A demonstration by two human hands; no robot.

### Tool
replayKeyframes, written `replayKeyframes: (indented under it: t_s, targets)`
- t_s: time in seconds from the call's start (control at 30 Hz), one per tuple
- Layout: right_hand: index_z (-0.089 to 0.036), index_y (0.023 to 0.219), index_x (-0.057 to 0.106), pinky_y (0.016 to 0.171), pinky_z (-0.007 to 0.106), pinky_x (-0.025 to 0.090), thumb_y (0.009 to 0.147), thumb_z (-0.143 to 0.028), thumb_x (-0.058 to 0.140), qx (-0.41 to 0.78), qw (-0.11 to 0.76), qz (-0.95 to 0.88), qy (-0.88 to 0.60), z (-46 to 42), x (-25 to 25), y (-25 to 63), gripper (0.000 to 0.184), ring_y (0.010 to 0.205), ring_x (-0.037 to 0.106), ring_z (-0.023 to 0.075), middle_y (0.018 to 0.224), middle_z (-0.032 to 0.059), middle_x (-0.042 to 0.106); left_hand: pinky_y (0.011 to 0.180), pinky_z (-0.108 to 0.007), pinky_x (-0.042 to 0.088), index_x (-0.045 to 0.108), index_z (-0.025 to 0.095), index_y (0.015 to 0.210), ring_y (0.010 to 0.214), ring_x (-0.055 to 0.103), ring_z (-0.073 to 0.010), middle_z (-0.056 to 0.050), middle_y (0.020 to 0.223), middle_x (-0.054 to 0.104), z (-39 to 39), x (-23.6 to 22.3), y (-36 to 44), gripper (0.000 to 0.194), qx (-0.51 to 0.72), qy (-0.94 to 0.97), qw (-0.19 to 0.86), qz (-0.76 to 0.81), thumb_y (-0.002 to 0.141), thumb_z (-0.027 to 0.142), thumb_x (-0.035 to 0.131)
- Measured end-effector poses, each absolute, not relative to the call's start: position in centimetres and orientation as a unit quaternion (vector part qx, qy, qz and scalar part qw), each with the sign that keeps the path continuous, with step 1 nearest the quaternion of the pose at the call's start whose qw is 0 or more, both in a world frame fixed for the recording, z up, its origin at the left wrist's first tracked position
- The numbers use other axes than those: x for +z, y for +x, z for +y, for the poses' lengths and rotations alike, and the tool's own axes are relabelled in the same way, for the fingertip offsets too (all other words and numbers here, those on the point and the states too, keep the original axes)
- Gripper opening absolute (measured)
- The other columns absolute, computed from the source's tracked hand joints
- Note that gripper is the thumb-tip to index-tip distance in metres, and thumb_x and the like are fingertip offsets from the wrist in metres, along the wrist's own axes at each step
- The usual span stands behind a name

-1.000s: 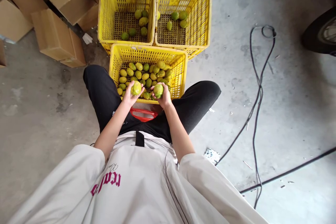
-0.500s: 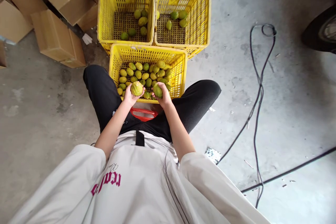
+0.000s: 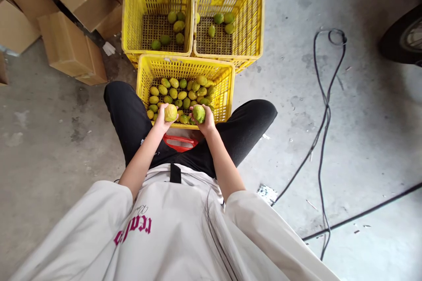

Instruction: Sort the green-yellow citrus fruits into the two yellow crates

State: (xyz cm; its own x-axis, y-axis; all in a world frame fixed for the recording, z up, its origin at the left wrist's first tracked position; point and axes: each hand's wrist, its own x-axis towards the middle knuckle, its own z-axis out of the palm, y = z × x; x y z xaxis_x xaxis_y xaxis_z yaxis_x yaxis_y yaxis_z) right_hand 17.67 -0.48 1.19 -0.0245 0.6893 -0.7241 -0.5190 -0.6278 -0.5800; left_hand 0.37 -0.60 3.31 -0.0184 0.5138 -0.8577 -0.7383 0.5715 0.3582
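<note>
My left hand is closed around a yellow lemon, its fingers curled behind the fruit. In my right hand sits a greener, mottled lemon, gripped from the right side. Both fruits are held a short way apart over the near part of a yellow plastic crate. Many yellow and green lemons lie in that crate, partly covered by my hands.
Two more yellow crates, one at left and one at right, stand beyond, each holding several fruits. Cardboard boxes are piled at upper left. A black cable crosses the floor, and a wheel stands far right. A red seat shows beneath me.
Both lemons have been turned in my hands. The left one shows a yellower side, and more of the right one's mottled green face is visible. The crates and their contents look unchanged.
</note>
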Motion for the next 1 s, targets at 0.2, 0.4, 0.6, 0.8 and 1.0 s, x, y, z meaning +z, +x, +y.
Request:
replayKeyframes:
  t_s: [0.2, 0.4, 0.6, 0.8, 1.0]
  targets:
    - [-0.023, 0.089, 0.069, 0.052, 0.023, 0.054, 0.075, -0.053, 0.085, 0.701, 0.405, -0.132, -0.571, -0.88, 1.51, 17.45, 0.037, 0.063, 0.067, 0.0137, 0.073, -0.0026, 0.064, 0.083, -0.031, 0.064, 0.072, 0.023, 0.107, 0.079, 0.071, -0.0168, -0.004, 0.082, 0.071, -0.47, 3.03, 0.30, 0.024, 0.443, -0.104, 0.686, 0.568, 0.098, 0.040, 0.057]
    - [-0.024, 0.088, 0.066, 0.062, 0.029, 0.061, 0.081, -0.055, 0.074, 0.731, 0.387, -0.118, -0.549, -0.92, 1.89, 17.07, 0.032, 0.073, 0.073, 0.0197, 0.072, -0.0010, 0.069, 0.088, -0.037, 0.064, 0.072, 0.020, 0.110, 0.089, 0.077, -0.0214, -0.007, 0.080, 0.074, -0.55, 3.68, 0.52, 0.038, 0.426, -0.092, 0.725, 0.534, 0.104, 0.037, 0.038]
    - [-0.025, 0.087, 0.063, 0.068, 0.031, 0.063, 0.086, -0.053, 0.065, 0.725, 0.403, -0.097, -0.550, -0.67, 1.94, 17.22, 0.028, 0.088, 0.076, 0.0228, 0.078, 0.0017, 0.075, 0.082, -0.036, 0.065, 0.072, 0.018, 0.114, 0.088, 0.079, -0.0237, -0.010, 0.087, 0.079, -0.75, 3.14, 0.43, 0.039, 0.410, -0.090, 0.748, 0.515, 0.102, 0.047, 0.048]
    - [-0.025, 0.081, 0.061, 0.069, 0.031, 0.063, 0.080, -0.057, 0.077, 0.725, 0.382, -0.079, -0.567, -0.77, 1.67, 17.15, 0.036, 0.084, 0.072, 0.0214, 0.074, 0.0005, 0.067, 0.079, -0.029, 0.062, 0.071, 0.019, 0.097, 0.072, 0.076, -0.0164, -0.005, 0.083, 0.077, -1.02, 3.31, 0.63, 0.025, 0.404, -0.039, 0.740, 0.537, 0.093, 0.043, 0.072]
    - [-0.021, 0.080, 0.067, 0.065, 0.029, 0.061, 0.066, -0.047, 0.094, 0.734, 0.385, -0.159, -0.536, -1.25, 1.89, 17.11, 0.040, 0.068, 0.065, 0.0152, 0.074, -0.0006, 0.067, 0.087, -0.028, 0.062, 0.068, 0.019, 0.085, 0.076, 0.073, -0.0123, -0.001, 0.081, 0.075, -1.27, 3.16, 0.88, 0.006, 0.429, -0.026, 0.733, 0.527, 0.090, 0.019, 0.072]
